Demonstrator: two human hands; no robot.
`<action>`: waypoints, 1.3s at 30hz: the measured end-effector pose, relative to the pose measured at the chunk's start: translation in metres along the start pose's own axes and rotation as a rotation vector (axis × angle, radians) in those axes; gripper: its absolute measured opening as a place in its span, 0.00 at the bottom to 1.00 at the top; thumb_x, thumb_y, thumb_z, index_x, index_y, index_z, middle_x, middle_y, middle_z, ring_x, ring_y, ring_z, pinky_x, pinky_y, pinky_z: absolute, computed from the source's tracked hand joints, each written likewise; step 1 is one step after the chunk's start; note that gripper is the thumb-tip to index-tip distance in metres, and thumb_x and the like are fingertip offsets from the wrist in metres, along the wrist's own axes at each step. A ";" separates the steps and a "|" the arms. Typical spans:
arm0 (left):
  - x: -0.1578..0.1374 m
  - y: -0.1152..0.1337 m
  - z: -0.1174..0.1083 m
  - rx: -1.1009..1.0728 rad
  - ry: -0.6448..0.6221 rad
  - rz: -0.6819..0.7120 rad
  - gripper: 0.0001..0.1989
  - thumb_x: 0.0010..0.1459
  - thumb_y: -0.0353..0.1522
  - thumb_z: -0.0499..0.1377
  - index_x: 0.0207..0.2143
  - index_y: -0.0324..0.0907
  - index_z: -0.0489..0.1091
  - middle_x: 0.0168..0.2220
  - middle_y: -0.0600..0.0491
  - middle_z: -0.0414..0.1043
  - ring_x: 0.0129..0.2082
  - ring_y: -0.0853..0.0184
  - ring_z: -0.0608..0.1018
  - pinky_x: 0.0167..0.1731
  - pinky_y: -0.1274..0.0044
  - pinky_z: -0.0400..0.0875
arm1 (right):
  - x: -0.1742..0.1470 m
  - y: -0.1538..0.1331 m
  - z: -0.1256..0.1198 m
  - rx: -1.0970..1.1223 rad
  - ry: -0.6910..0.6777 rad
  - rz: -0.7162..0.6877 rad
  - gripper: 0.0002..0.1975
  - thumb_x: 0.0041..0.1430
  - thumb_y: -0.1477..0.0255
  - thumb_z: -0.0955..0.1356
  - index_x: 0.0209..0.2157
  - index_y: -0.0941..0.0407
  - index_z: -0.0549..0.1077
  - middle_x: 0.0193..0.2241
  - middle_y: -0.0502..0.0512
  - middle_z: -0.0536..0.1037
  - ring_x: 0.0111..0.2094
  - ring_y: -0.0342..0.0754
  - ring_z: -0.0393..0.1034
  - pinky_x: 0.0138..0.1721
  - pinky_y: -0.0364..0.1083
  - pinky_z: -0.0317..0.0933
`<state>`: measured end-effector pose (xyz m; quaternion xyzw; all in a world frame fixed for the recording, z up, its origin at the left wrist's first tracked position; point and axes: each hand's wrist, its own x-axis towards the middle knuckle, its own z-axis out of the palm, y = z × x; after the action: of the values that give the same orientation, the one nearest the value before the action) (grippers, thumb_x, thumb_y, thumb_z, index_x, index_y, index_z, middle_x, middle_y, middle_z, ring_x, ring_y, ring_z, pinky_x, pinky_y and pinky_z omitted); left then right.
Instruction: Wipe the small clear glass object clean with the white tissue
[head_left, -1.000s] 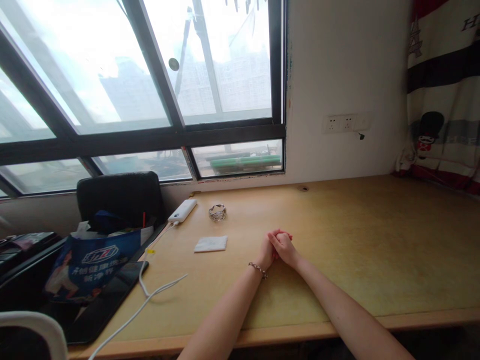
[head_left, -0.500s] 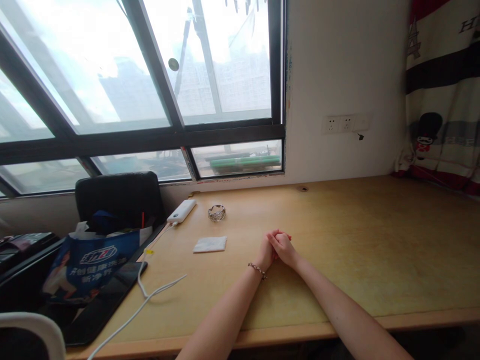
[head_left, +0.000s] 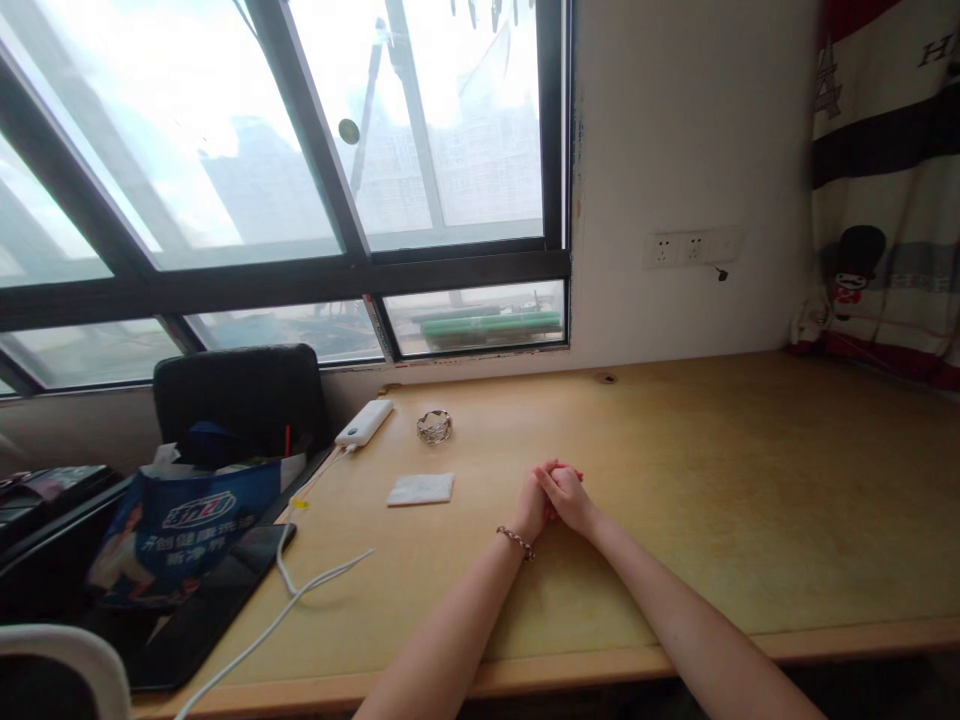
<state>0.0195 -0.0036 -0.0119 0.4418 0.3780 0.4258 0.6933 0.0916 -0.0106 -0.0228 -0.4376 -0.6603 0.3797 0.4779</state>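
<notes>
Clasped fingers: left hand (head_left: 532,507) and right hand (head_left: 576,503) are folded together, nothing seen held between them
White flat packet (head_left: 420,489): laid left of the fingers, toward the worktop's (head_left: 712,490) left edge; left hand nearer
Packet's long axis: set roughly along the front edge; no pointing end can be told

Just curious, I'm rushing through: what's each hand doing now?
Left hand, knobbly dark-and-pale bracelet at its wrist: closed, clasped with the other, no object visible.
Right hand: closed over the left, no object visible.
</notes>
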 end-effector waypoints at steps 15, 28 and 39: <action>0.003 -0.004 -0.002 -0.035 -0.008 0.022 0.21 0.47 0.43 0.50 0.27 0.34 0.70 0.26 0.46 0.71 0.14 0.76 0.63 0.10 0.83 0.45 | 0.000 -0.003 0.000 -0.050 -0.001 -0.014 0.29 0.55 0.54 0.55 0.09 0.56 0.61 0.06 0.49 0.61 0.10 0.40 0.58 0.11 0.39 0.49; 0.001 -0.001 0.000 -0.020 0.017 0.009 0.21 0.47 0.43 0.49 0.27 0.33 0.69 0.25 0.47 0.71 0.12 0.76 0.63 0.08 0.84 0.46 | 0.000 0.002 0.001 -0.065 -0.011 -0.018 0.29 0.56 0.55 0.55 0.09 0.57 0.61 0.06 0.49 0.61 0.09 0.40 0.58 0.11 0.38 0.50; 0.002 -0.002 -0.001 0.120 0.038 0.089 0.21 0.50 0.43 0.47 0.27 0.34 0.70 0.21 0.49 0.69 0.14 0.74 0.65 0.13 0.82 0.54 | -0.001 -0.007 -0.002 -0.214 0.011 -0.052 0.29 0.58 0.56 0.52 0.10 0.56 0.59 0.07 0.50 0.62 0.12 0.41 0.60 0.16 0.39 0.51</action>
<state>0.0198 -0.0019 -0.0146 0.4910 0.3959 0.4410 0.6385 0.0927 -0.0132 -0.0160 -0.4709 -0.7054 0.2924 0.4417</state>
